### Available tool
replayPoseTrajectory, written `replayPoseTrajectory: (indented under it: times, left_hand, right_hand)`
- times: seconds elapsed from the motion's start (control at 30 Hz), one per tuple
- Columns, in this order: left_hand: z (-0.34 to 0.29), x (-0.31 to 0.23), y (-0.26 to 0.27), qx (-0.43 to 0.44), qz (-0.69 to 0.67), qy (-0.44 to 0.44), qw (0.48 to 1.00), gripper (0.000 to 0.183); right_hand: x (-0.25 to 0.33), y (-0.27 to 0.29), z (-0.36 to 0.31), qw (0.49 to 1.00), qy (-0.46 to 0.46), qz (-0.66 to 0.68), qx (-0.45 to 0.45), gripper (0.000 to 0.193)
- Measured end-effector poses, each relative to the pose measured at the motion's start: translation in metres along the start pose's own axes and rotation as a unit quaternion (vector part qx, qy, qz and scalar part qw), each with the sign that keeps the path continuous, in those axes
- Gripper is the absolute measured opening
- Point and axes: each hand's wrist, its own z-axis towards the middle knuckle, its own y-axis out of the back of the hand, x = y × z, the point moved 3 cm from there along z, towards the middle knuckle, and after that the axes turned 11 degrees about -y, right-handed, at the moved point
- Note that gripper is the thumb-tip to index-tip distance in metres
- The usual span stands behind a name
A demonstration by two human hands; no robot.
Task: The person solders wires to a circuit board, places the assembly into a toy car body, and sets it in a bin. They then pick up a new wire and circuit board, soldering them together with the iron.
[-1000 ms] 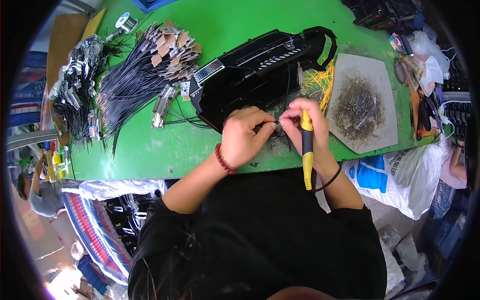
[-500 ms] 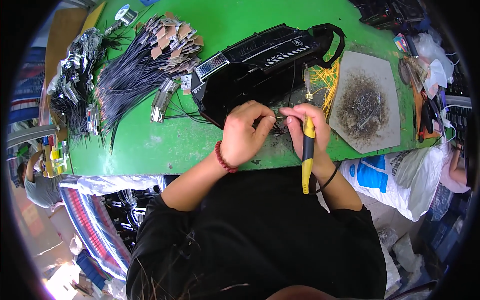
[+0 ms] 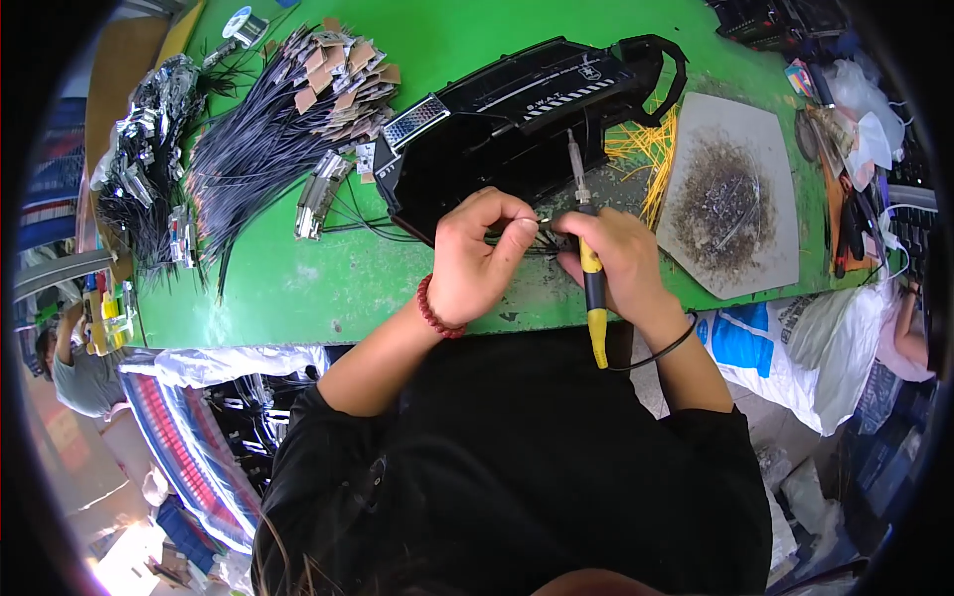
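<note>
My left hand (image 3: 479,253), with a red bead bracelet at the wrist, is closed in a pinch on a thin wire (image 3: 544,222). The wire's small end shows between the fingertips of both hands. In my right hand (image 3: 628,260) lies a yellow and black soldering iron (image 3: 594,283), tip pointing away from me. The right thumb and fingers also come close to the wire; whether they grip it I cannot tell. Just beyond both hands rests a black plastic toy-gun shell (image 3: 527,109), its hollow side toward me. Dark wires run from under it.
Bundled black wires (image 3: 238,159) with metal and cardboard ends lie left on the green table (image 3: 388,293). A solder spool (image 3: 244,26) is at the far left. Yellow strands (image 3: 651,159) and a grey soot-stained board (image 3: 725,199) lie right. A white sack (image 3: 795,348) sits by the near edge.
The soldering iron has swung left, its tip now in front of the shell. Both hands have shifted slightly, and the right-hand fingers have curled more. The shell appears slightly shifted left.
</note>
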Motion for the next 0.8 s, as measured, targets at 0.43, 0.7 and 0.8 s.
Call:
replayPoseTrajectory:
  times: [0.43, 0.7, 0.8]
  left_hand:
    - [-0.004, -0.002, -0.015, 0.098, 0.072, 0.003, 0.993, 0.003]
    - [-0.006, -0.002, -0.016, 0.100, 0.112, 0.008, 0.989, 0.005]
    - [-0.005, -0.001, -0.015, 0.087, 0.086, -0.017, 0.992, 0.005]
  right_hand:
    - [-0.003, -0.016, -0.018, 0.978, -0.088, 0.164, -0.094, 0.046]
    - [0.000, -0.017, -0.016, 0.957, -0.110, 0.241, -0.117, 0.038]
    - [0.001, -0.016, -0.015, 0.960, -0.093, 0.216, -0.151, 0.038]
